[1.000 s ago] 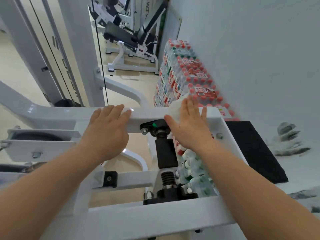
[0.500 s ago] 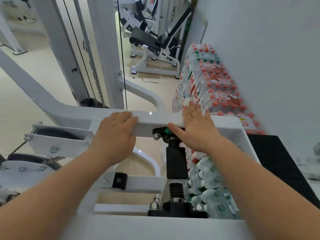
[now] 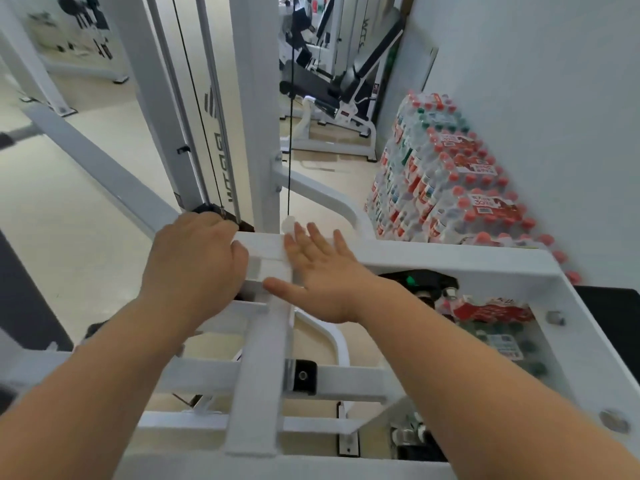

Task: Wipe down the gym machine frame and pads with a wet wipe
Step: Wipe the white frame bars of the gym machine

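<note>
One bar in and loads left, I'd say. Your right hand (image 3: 325, 275) is flat with the fingers spread, pressing the wet wipe (image 3: 289, 226) down on the top crossbar (image 3: 450, 254) of the white frame, right where it meets the upright post (image 3: 256, 98). Only a crumpled bit of the wipe pokes out past your fingertips; the rest is hidden under your palm. Your left hand (image 3: 194, 261) is curled over the bar just beside it, gripping the edge like a brace, with no wipe in it as far as I can see.

Progress-wise, I can't spot any wet streaks on the white paint, so there's no telling how much of that bar is actually clean. My guess is you're early on. The lower rails (image 3: 207, 375) nearer you, the slanted side plate (image 3: 575, 341) with the bolts, and the black pad (image 3: 616, 317) at the right edge all look like they're yet to get a pass. That pad sits well apart from the wipe. The packs of water bottles (image 3: 450, 188) stacked against the wall aren't your problem.
</note>
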`<action>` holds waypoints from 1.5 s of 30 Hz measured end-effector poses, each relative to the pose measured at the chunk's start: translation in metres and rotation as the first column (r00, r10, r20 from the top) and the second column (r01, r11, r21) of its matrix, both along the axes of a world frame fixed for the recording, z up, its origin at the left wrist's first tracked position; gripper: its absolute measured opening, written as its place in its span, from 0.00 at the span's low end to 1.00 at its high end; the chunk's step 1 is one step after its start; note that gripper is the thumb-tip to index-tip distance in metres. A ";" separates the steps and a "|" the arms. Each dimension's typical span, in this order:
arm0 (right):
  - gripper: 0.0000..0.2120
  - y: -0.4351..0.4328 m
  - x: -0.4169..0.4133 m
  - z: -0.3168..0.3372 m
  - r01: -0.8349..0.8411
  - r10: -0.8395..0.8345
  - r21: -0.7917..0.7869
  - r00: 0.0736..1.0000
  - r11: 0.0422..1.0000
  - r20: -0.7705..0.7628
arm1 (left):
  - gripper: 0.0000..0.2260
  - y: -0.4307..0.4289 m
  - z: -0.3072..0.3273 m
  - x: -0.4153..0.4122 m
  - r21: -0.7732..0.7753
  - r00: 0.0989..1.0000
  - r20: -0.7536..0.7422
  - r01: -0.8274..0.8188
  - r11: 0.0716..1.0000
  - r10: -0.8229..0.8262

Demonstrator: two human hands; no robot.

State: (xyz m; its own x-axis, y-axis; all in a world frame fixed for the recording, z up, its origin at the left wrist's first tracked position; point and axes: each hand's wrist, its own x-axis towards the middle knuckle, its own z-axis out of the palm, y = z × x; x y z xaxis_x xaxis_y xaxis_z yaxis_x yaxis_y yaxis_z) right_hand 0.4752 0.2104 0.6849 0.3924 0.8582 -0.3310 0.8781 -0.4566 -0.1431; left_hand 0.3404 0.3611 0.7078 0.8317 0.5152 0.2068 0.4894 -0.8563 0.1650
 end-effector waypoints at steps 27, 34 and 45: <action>0.51 0.000 -0.033 -0.007 0.087 -0.091 0.061 0.994 0.994 0.062 | 0.17 0.034 -0.021 -0.016 -0.414 0.990 0.124 0.119 0.903 -0.073; 0.49 -0.040 -0.099 0.011 0.160 -0.153 0.005 0.948 0.987 -0.279 | 0.16 0.031 -0.022 -0.017 -0.364 0.981 0.172 0.145 0.920 -0.086; 0.50 -0.070 -0.127 0.010 -0.321 0.319 -0.042 0.946 0.946 -0.052 | 0.18 0.022 -0.019 -0.036 -0.460 0.911 0.404 0.129 0.879 0.078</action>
